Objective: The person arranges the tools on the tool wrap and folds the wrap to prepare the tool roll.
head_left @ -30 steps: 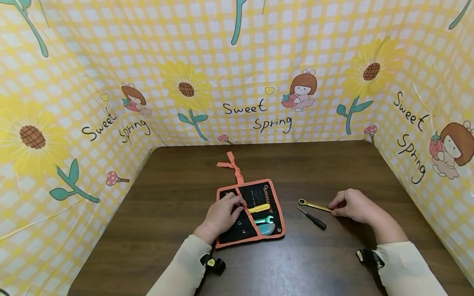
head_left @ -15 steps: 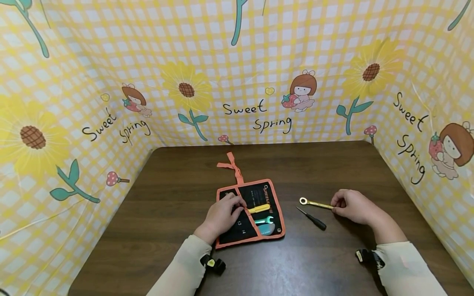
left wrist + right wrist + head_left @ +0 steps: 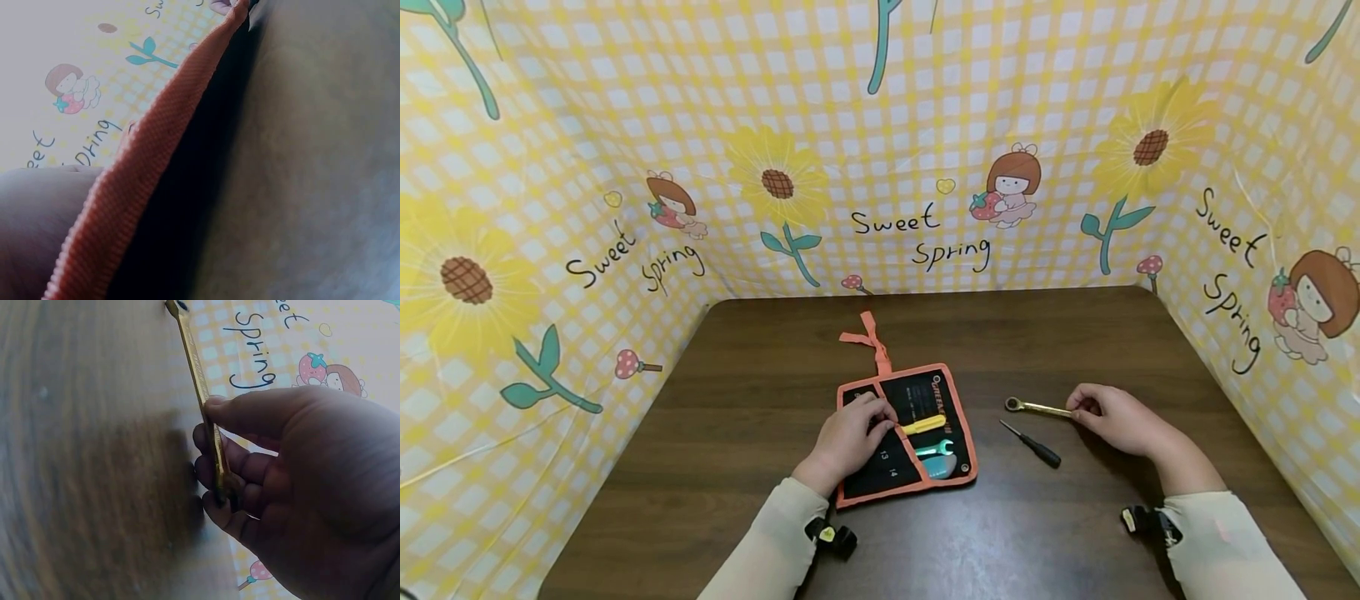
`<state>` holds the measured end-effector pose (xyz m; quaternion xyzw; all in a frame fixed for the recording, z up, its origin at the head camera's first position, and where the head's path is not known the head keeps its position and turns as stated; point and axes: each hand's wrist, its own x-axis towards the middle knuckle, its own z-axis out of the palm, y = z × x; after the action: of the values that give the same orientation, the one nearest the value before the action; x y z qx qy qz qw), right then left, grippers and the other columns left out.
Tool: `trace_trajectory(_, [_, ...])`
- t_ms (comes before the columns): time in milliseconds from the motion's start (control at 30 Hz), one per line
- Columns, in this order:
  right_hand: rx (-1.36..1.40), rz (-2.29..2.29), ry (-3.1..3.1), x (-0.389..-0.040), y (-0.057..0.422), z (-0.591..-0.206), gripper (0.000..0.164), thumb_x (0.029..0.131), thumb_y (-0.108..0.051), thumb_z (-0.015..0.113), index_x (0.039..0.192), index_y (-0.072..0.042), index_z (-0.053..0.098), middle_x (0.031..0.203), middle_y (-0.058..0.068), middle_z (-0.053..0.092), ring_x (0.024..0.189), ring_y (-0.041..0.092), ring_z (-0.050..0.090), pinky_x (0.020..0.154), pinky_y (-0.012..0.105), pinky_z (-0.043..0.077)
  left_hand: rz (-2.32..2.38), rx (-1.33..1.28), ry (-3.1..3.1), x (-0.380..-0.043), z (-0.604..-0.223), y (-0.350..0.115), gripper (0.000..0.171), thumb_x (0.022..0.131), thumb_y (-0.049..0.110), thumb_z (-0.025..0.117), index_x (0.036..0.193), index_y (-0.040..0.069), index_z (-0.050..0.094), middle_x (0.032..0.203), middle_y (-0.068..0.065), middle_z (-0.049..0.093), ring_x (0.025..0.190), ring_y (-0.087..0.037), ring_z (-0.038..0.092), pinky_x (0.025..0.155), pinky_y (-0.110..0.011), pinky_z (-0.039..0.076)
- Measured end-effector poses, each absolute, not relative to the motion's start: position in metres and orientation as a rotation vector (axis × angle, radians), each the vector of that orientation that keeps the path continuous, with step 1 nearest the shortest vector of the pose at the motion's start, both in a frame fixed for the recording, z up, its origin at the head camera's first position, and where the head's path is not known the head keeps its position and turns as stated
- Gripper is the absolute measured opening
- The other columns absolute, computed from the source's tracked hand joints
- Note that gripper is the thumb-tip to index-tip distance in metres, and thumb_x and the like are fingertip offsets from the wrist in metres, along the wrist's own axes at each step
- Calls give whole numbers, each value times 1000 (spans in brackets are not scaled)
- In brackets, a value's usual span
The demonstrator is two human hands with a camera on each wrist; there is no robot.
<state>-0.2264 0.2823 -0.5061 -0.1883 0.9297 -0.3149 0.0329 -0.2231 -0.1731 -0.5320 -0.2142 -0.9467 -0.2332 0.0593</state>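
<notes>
The right hand [image 3: 1116, 418] pinches the tail of a slim gold-coloured metal ring spanner [image 3: 1037, 407] between thumb and curled fingers [image 3: 237, 464]; in the right wrist view the shaft runs up and away from that grip, its ring end out past the fingertips. Whether the spanner is clear of the dark brown wooden tabletop [image 3: 737, 392] cannot be told from the head view. Just below the shaft, towards the person, a small black-handled screwdriver [image 3: 1033, 445] lies loose on the tabletop, untouched.

The left hand [image 3: 850, 437] rests on an open black fabric tool roll with orange edging [image 3: 925, 392], fingers curled and pressing onto its left half (the left wrist view shows only the orange hem up close). Beside those fingers, a yellow-handled tool [image 3: 925, 424] and a teal spanner [image 3: 936, 450] already sit in the roll's pockets.

As a judgement: two tools are stowed, the gold spanner is in hand away from the roll, and the screwdriver remains out.
</notes>
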Motion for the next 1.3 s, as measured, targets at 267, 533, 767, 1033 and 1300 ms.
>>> trace_trajectory(267, [-574, -1025, 2891, -226, 282, -508, 5, 98, -10, 74, 96, -13, 70, 81, -4, 59, 74, 11, 53, 68, 30, 44, -714, -660, -2862, -223, -532, -173, 3, 104, 33, 67, 104, 34, 71, 98, 16, 58, 80, -5, 57, 72, -32, 50])
trace_trajectory(533, [-599, -1037, 2897, -226, 281, -511, 10, 97, -12, 75, 91, -17, 69, 78, -6, 57, 71, 9, 51, 65, 29, 43, -733, -660, -2845, -223, -534, -173, 5, 104, 30, 68, 102, 34, 69, 98, 16, 58, 80, -5, 57, 72, -32, 50])
trace_trajectory(767, [-541, -1073, 2854, -226, 278, -508, 5, 100, -12, 72, 97, -10, 69, 78, -4, 59, 70, 11, 53, 64, 29, 44, -756, -672, -2824, -223, -535, -173, 3, 104, 32, 67, 102, 33, 69, 99, 17, 58, 80, -4, 58, 72, -32, 51])
trace_trajectory(1033, [-508, -1165, 2805, -225, 273, -504, 6, 102, -14, 70, 100, -8, 68, 74, 1, 61, 62, 13, 55, 59, 30, 46, -783, -681, -2812, -222, -534, -172, 3, 104, 32, 67, 103, 32, 69, 100, 17, 58, 81, -3, 58, 72, -31, 51])
trace_trajectory(1300, [-515, -1181, 2819, -228, 262, -496, 10, 103, -21, 70, 100, -12, 69, 76, 1, 61, 61, 15, 55, 58, 31, 46, -769, -674, -2822, -223, -536, -173, 4, 105, 32, 66, 103, 35, 69, 99, 18, 56, 82, -3, 57, 72, -29, 51])
